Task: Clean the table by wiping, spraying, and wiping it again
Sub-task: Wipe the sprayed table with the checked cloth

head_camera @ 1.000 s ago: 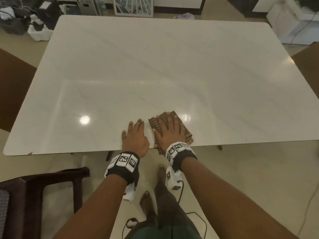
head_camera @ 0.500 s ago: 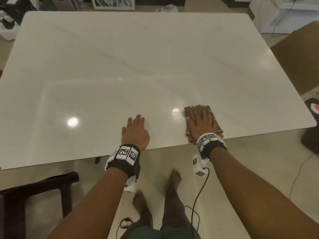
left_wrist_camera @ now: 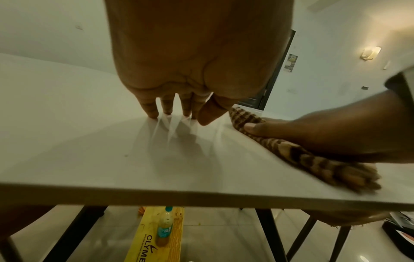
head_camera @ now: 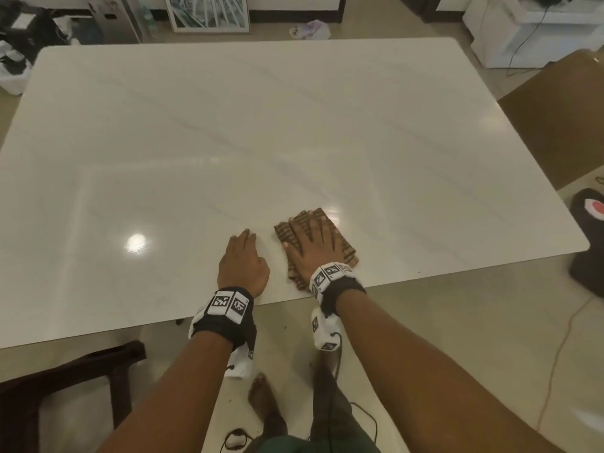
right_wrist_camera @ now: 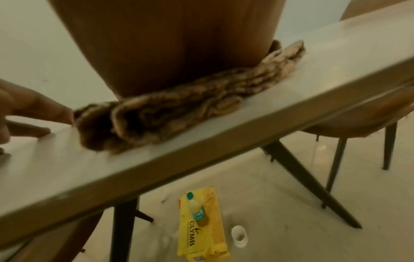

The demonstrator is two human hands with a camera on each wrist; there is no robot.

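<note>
Where table (head_camera: 294, 125) ends, bottle (left_wrist_camera: 165, 223) underneath.

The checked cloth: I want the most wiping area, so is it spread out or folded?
Folded. The checked cloth lies as a compact pad under the right hand, and the right wrist view shows stacked layers.

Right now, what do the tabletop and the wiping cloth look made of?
Table: glossy white stone or a marble-look slab; faint grey veins, sharp lamp reflections. Which one, I cannot tell. Cloth: soft woven fabric, brown-and-tan check, matte, folded and rumpled under the right hand.
</note>
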